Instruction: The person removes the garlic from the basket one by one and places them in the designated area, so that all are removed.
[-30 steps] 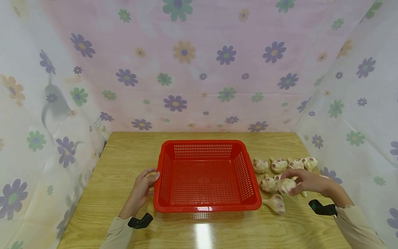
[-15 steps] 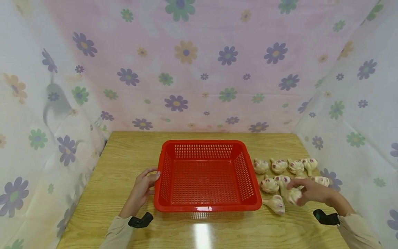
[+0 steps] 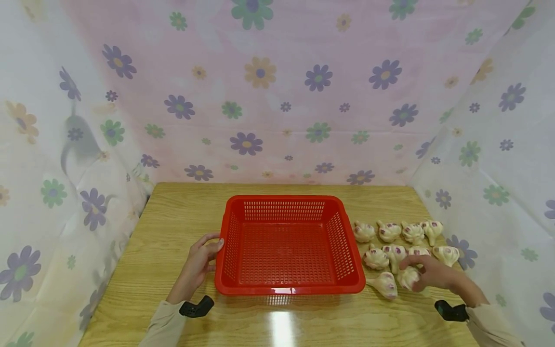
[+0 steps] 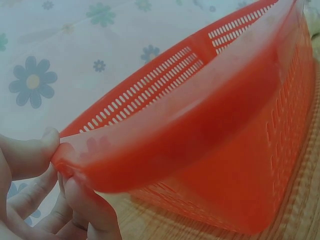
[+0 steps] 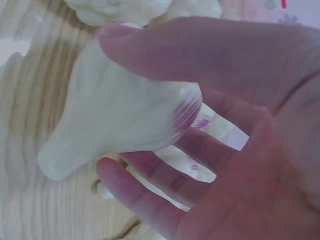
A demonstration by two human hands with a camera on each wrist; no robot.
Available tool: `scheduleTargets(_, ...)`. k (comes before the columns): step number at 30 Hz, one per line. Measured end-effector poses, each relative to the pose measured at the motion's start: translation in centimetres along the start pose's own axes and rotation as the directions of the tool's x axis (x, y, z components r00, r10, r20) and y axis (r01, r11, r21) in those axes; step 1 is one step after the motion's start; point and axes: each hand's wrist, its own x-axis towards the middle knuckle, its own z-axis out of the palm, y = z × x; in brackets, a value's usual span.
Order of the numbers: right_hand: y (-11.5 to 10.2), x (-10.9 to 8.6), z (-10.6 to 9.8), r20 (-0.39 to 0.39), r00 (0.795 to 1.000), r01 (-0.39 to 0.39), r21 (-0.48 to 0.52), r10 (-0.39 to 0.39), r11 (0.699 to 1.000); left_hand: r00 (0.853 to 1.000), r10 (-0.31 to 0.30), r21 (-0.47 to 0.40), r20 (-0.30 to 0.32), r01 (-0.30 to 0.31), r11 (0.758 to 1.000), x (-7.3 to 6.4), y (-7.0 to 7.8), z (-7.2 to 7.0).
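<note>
My left hand point(image 3: 203, 258) grips the left rim of a red plastic basket point(image 3: 284, 290). In the left wrist view, the thumb lies over the basket rim point(image 4: 175, 135) and the fingers are below it. To the right of the basket, my right hand point(image 3: 433, 274) holds a garlic bulb point(image 3: 407, 278) in the front row. Seen from the right wrist, the thumb crosses this white and purple garlic bulb point(image 5: 125, 110), with the fingers around its lower side and its stem pointing away from the palm. Next to it lies another garlic bulb point(image 3: 385, 285), its stem towards the basket.
Several more garlic bulbs lie in rows behind the right hand, among them one garlic bulb point(image 3: 364, 232) close to the basket and another garlic bulb point(image 3: 446, 254) at the right. The wooden table point(image 3: 182, 207) is bordered by flowered cloth point(image 3: 277, 159).
My right hand has moved the garlic bulb nearer to me and slightly right, uncovering bulbs in the row behind. The left hand and the basket have stayed in place.
</note>
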Motion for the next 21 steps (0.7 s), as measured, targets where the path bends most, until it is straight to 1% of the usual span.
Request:
scheduleTargets(3,0.5,0.2,0.4,-0.033,0.998,0.048,-0.008,-0.048,0.999,1.0,0.0,0.0,-0.005,0.0,1.0,0.0,0.0,0.0)
scheduleTargets(5,0.9,0.3,0.6,-0.057,0.997,0.056,-0.034,-0.058,0.998,1.0,0.001,0.002,-0.006,-0.001,1.0,0.0,0.0,0.0)
scheduleTargets(10,1.1,0.6,1.3,-0.095,0.995,-0.016,-0.063,0.01,0.998,1.0,0.001,-0.014,-0.006,-0.001,1.0,-0.1,0.0,-0.1)
scheduleTargets(14,0.8,0.6,1.7,-0.136,0.989,-0.068,-0.101,0.054,0.993,1.0,-0.001,-0.025,-0.004,0.001,1.0,0.0,-0.1,-0.1)
scheduleTargets(18,0.4,0.4,1.9,-0.161,0.985,-0.084,-0.174,0.055,0.981,1.0,0.0,-0.022,-0.005,0.0,1.0,0.1,-0.1,-0.1)
scheduleTargets(21,0.3,0.2,1.8,-0.172,0.984,-0.079,-0.248,0.036,0.965,1.0,-0.006,-0.014,-0.007,0.005,1.0,0.2,-0.3,-0.1)
